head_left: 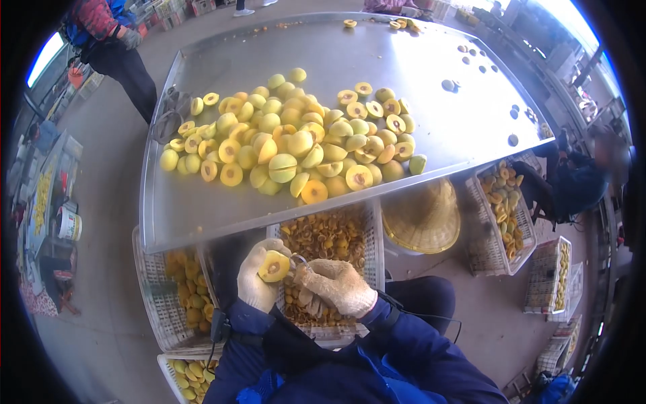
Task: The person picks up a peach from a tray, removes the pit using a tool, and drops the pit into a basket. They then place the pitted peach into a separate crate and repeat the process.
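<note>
In my gloved left hand point(256, 286) is a yellow peach half point(274, 266), its cut face and brown pit cavity turned up. My right hand point(336, 286), also gloved, is closed round a small curved metal tool point(298, 258) whose loop touches or nearly touches the fruit's right edge. The fingers hide the tool's handle. Both hands are over a white crate point(374, 236) of brown and yellow scraps point(330, 236). Beyond them, a metal table point(215, 232) carries a heap of whole and halved peaches point(289, 135).
A crate of peach halves point(192, 289) stands at left, another point(192, 377) below it. To the right are a woven conical hat point(424, 219) and more fruit crates point(501, 209). One person point(111, 47) stands at the upper left; another point(579, 182) sits at right.
</note>
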The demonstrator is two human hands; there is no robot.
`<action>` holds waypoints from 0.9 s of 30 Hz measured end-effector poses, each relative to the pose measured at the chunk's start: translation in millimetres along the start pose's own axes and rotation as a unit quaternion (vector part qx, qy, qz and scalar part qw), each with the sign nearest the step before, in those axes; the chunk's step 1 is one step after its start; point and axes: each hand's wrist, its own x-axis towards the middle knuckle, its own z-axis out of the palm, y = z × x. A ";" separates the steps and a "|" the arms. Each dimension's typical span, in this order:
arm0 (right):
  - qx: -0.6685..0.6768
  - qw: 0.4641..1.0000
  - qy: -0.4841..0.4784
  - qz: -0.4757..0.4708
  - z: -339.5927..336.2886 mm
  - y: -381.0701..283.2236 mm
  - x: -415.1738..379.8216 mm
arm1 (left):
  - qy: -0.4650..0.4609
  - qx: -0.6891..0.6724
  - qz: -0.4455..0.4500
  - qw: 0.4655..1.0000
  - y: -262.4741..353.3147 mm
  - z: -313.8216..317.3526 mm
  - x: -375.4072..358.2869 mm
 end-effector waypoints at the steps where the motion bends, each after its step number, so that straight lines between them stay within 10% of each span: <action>1: 0.002 1.000 -0.013 0.004 -2.6 1.9 0.1 | -0.004 0.003 0.005 1.000 0.2 -0.6 0.5; 18: 0.014 0.998 0.053 0.013 5.6 6.3 2.4 | 0.040 -0.079 -0.038 0.995 3.7 18.2 9.2; 27: -0.231 0.947 0.131 -0.182 12.7 41.5 17.4 | -0.023 -0.117 -0.026 0.993 -5.1 14.9 9.0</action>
